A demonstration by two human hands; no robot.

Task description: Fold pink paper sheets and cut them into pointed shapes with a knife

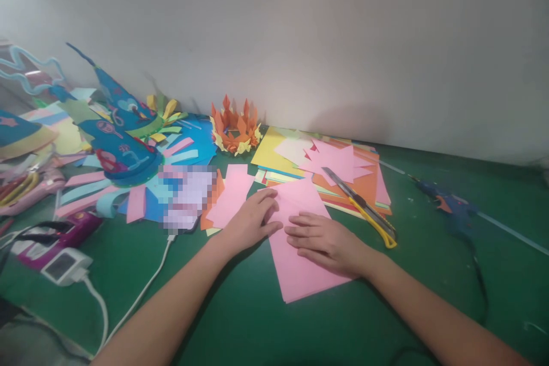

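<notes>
A pink sheet of paper (300,271) lies on the green table (266,320) in front of me. My left hand (253,220) rests on the sheet's upper left part, with its fingers curled and pressing the paper. My right hand (326,240) lies flat on the sheet's middle, fingers stretched out toward the left. A second pink piece (231,194) lies just left of my left hand.
A yellow utility knife (364,209) lies on a stack of coloured paper (278,151) with a pink star cutout (338,163). Behind sits an orange paper crown (235,128). Blue paper hats (120,137) crowd the left. A blue glue gun (450,206) lies right. White charger and cable (68,266) near left.
</notes>
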